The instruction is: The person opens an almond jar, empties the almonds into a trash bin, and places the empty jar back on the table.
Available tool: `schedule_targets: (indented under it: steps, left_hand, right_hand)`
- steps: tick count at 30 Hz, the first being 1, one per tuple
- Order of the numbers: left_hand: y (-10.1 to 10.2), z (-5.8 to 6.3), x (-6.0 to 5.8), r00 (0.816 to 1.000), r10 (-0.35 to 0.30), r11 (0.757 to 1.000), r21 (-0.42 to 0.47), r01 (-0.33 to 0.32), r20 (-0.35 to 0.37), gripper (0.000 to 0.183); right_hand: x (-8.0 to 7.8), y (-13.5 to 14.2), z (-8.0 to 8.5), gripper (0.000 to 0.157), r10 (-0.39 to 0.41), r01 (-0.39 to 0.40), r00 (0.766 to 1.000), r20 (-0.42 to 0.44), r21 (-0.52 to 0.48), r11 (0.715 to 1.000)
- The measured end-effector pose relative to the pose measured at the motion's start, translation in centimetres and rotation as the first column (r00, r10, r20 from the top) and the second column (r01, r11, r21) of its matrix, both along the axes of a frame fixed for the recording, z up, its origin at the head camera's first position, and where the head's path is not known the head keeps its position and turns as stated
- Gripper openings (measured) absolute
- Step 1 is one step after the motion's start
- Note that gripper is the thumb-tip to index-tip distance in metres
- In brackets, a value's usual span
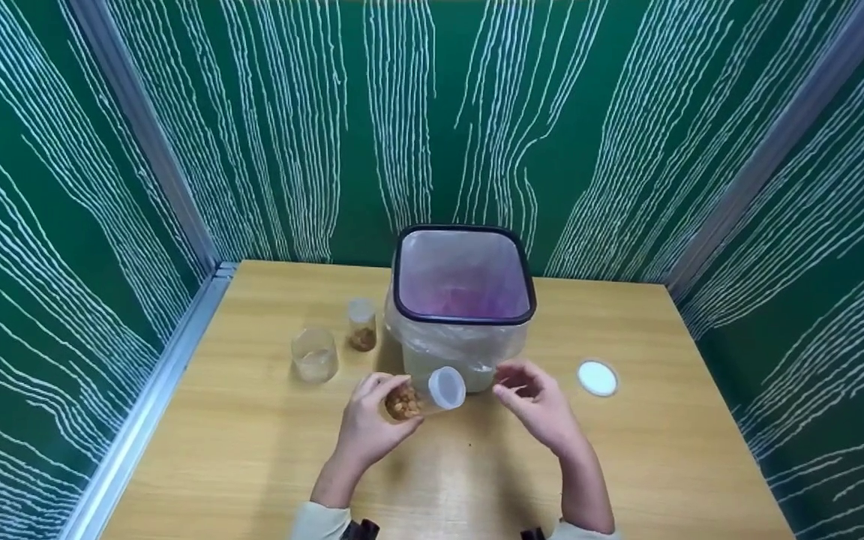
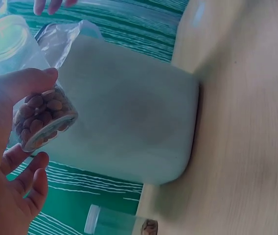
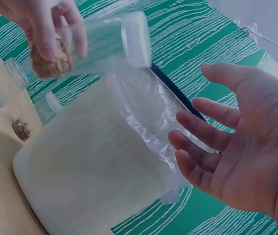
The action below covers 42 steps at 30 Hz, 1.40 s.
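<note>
My left hand (image 1: 368,426) grips a clear plastic jar (image 1: 424,395) around its lower part, tilted sideways with its whitish lid end (image 1: 448,388) toward the right. Brown nuts (image 2: 43,113) lie gathered at the jar's bottom. Just in front of the jar stands a pale bin (image 1: 464,323) with a dark rim and a clear plastic bag over its edge. To the right, my right hand (image 1: 541,409) is in the air near the bin's front corner, holding nothing. Its fingers (image 3: 202,129) are loosely bent and apart from the jar.
Left of the bin stands a smaller capped jar (image 1: 362,326) with some brown nuts at its bottom. Beside it is a wide clear container (image 1: 315,355). A round white lid (image 1: 597,378) lies on the wooden table (image 1: 649,450) at the right. Green, white-lined walls (image 1: 447,112) surround the table.
</note>
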<state>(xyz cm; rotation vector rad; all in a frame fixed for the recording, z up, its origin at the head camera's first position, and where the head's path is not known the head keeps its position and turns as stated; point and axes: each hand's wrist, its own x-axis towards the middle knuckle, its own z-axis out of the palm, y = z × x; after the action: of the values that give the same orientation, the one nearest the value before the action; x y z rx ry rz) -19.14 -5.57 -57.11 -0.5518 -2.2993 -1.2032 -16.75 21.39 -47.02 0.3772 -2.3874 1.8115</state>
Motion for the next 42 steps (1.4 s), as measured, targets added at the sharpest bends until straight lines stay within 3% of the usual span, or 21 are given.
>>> schedule_targets:
  steps: [12,16,23,32,39,42]
  left_hand:
    - [2.1,-0.5,1.0,0.999,0.005,1.000,0.001,-0.005,0.031,0.060]
    - [2.5,-0.7,1.6,0.999,-0.005,1.000,0.000,0.005,0.033,0.060]
    - [2.7,-0.3,1.7,1.000,0.001,1.000,-0.028,-0.001,0.004,0.059]
    - [2.7,-0.6,2.0,1.000,0.005,0.999,-0.048,-0.006,-0.017,0.060]
    - [2.7,-0.4,1.5,0.995,-0.101,0.994,-0.045,0.102,0.021,0.064]
    - [2.5,0.0,1.1,0.992,-0.117,0.991,-0.067,0.120,0.042,0.067]
  right_hand:
    - [0.5,-1.3,-0.4,0.035,0.161,-0.159,0.984,-0.079,0.028,0.987]
    - [0.7,-1.3,-0.8,0.040,0.145,-0.142,0.988,-0.048,0.066,0.988]
    - [-0.4,-0.7,-3.8,0.043,0.065,-0.058,0.997,-0.036,0.177,0.983]
    - [0.2,-1.3,-4.1,0.043,0.053,-0.011,0.988,-0.148,0.266,0.964]
    - [0.1,-1.1,-3.8,0.039,0.012,0.017,0.991,-0.134,0.215,0.977]
    - [0.1,-1.2,-3.0,0.040,0.010,0.014,0.992,-0.129,0.183,0.983]
